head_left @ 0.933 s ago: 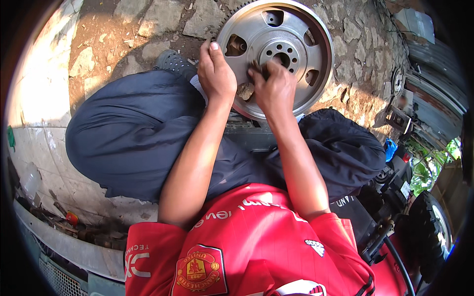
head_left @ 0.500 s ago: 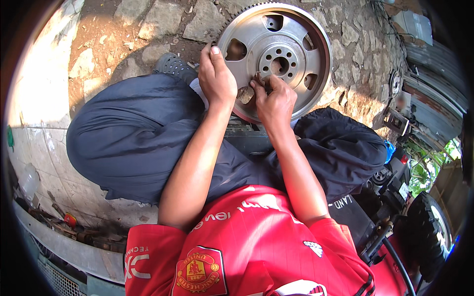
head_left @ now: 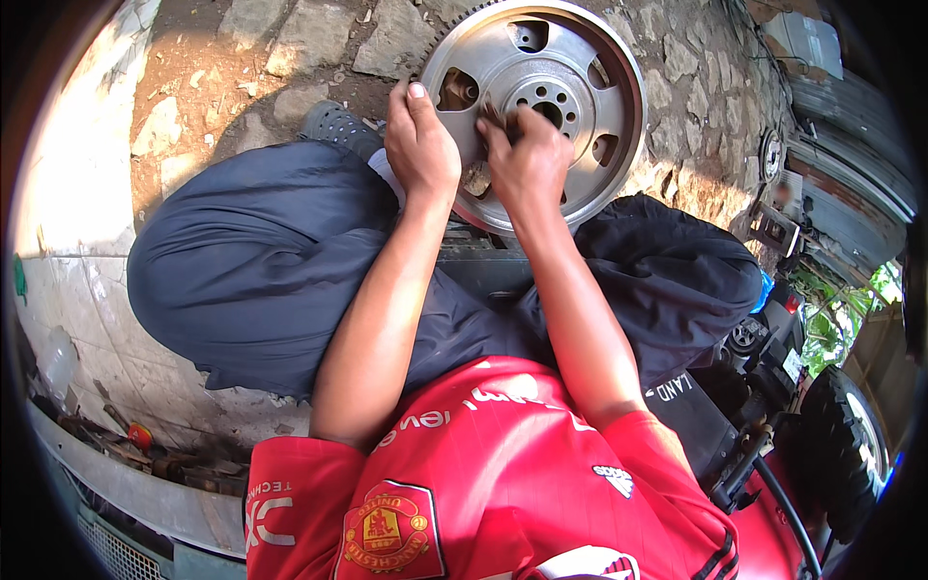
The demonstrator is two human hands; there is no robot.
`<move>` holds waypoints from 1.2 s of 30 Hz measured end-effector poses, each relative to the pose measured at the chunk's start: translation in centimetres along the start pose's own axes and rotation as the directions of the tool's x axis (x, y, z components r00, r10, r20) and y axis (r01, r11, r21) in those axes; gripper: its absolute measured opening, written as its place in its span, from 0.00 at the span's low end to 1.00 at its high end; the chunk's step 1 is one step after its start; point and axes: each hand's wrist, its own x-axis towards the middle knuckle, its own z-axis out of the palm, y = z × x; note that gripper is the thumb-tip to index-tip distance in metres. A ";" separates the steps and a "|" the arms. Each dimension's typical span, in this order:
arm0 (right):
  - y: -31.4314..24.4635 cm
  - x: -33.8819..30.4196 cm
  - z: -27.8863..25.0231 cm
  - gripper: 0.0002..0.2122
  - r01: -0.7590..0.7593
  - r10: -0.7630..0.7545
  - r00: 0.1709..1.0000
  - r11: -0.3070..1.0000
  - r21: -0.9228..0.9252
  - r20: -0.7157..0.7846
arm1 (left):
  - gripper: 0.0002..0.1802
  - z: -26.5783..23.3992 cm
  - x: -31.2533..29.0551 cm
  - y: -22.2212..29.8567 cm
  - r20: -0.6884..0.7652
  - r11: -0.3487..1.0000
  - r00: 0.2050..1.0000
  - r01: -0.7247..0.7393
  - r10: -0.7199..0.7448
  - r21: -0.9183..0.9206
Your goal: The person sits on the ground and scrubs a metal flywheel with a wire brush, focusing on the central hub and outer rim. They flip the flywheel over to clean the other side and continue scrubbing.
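1. Right hand [head_left: 530, 159], one of two bare hands: thumb and fingers are pressed together on one small brown piece [head_left: 493, 114]. Motion blur hides its exact shape and material.
2. That piece lies against the face of one metal wheel [head_left: 564, 70], just left of its hub.
3. Left hand [head_left: 422, 145]: it touches the wheel's left edge, thumb pointing up. Its fingers are partly hidden, so I cannot tell whether they clamp the edge.
4. The wheel is in front of the person, at the top of the view, near both knees. Five large openings show in its face, with one central bore. A ring of small bolt holes surrounds the bore; the right hand covers some, so their full number cannot be told. Teeth show along the upper left edge.
5. Below the wheel, between two bent legs in dark trousers [head_left: 261, 261], is one black block [head_left: 483, 271]. One grey dotted shoe [head_left: 336, 130] shows left of the left hand.
6. Farther out: one red shirt [head_left: 522, 445], one black tyre [head_left: 839, 449] at lower right, one small round part [head_left: 770, 155] at right, and many paving stones [head_left: 309, 39].
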 end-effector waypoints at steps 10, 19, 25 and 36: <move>0.4 -1.8 -2.1 0.11 -0.040 0.045 0.990 0.998 -0.045 0.132 | 0.28 0.1 -0.1 -0.3 -0.011 1.000 1.000 -0.023 0.023 0.011; 1.6 -2.2 -2.2 0.13 -0.010 0.004 0.988 0.999 0.036 0.157 | 0.28 0.1 0.0 -0.6 -0.014 1.000 1.000 -0.020 0.020 -0.010; -0.3 0.3 -0.4 0.15 0.062 -0.063 0.997 0.998 0.011 0.047 | 0.26 -0.2 -0.2 0.1 -0.004 1.000 1.000 -0.015 0.015 -0.016; 0.4 -0.8 -1.9 0.12 0.054 -0.042 0.983 0.996 -0.066 0.178 | 0.28 0.1 0.2 -1.1 -0.014 0.999 0.998 -0.054 0.054 -0.004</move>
